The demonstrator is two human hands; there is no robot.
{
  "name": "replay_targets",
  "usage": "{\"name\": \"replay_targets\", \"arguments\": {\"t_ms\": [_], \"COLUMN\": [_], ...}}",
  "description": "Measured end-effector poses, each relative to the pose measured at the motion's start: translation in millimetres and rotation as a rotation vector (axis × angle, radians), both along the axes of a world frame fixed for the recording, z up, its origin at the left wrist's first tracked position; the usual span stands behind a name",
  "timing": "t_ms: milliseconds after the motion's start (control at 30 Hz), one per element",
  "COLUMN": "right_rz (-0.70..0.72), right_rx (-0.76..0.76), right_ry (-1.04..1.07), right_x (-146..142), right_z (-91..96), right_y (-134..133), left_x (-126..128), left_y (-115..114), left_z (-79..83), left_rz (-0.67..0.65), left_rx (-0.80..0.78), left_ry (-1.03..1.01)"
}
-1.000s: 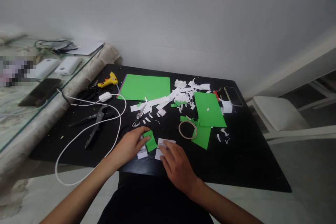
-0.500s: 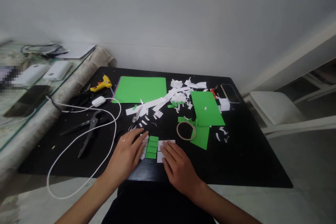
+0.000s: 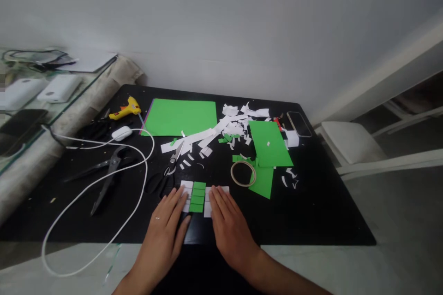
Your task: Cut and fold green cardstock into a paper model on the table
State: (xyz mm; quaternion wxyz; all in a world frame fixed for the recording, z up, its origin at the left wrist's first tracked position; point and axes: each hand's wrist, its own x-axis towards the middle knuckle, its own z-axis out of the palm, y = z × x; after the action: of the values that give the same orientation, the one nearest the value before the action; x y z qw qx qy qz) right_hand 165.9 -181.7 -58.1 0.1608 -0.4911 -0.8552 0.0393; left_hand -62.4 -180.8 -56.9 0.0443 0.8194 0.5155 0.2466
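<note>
Near edge of black table, at 6 o'clock: green paper strip, creased into small panels, lying flat between white paper pieces.

Left hand palm down at 9 o'clock of the strip, fingers straight and close together, tips on the white pieces there. Right hand palm down at 3 o'clock of it, fingers likewise straight and close, covering most of the white on that side. Nothing pinched in either hand.

Judged best handling: press with flat finger pads, even weight on both sides. Keep the tips off the green edges so the panels stay lined up. Avoid sliding; light paper shifts easily on a smooth top.

Around: tape ring at 2 o'clock of the strip, scissors at 11 o'clock, white scraps and green sheets farther back at 12. Glue gun, pliers and white cable off at 9 to 10 o'clock.

Against one second ago: then green piece bunched and tilted under the left fingers; now laid out straight. Against half a second ago: left hand then slanting in from 8 o'clock; now parallel with the right, strip bare between them.
</note>
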Motion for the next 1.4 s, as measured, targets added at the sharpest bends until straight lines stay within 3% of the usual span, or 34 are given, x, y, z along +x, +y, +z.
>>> {"name": "replay_targets", "arguments": {"t_ms": [167, 333, 800, 1033, 1200, 1400], "right_rz": [-0.051, -0.065, -0.049, -0.079, 0.003, 0.022], "right_rx": [-0.036, -0.141, -0.199, -0.187, -0.257, -0.336], "right_ry": [-0.010, 0.030, 0.101, 0.394, 0.376, 0.410], "right_x": [-4, -9, -13, -15, -13, -11], "right_z": [-5.7, 0.1, 10.8, 17.5, 21.7, 32.0], "right_y": [-1, -2, -5, -24, -36, -44], "left_x": [9, 19, 25, 26, 32, 33], "left_y": [-2, -6, -12, 5, 21, 29], "left_z": [1.6, 3.2, 7.6, 16.6, 20.5, 9.8], "left_rz": [-0.033, -0.049, -0.041, -0.085, -0.072, -0.101], "left_rx": [0.018, -0.017, -0.090, -0.036, -0.056, -0.114], "left_ry": [0.131, 0.227, 0.188, 0.191, 0.145, 0.020]}}
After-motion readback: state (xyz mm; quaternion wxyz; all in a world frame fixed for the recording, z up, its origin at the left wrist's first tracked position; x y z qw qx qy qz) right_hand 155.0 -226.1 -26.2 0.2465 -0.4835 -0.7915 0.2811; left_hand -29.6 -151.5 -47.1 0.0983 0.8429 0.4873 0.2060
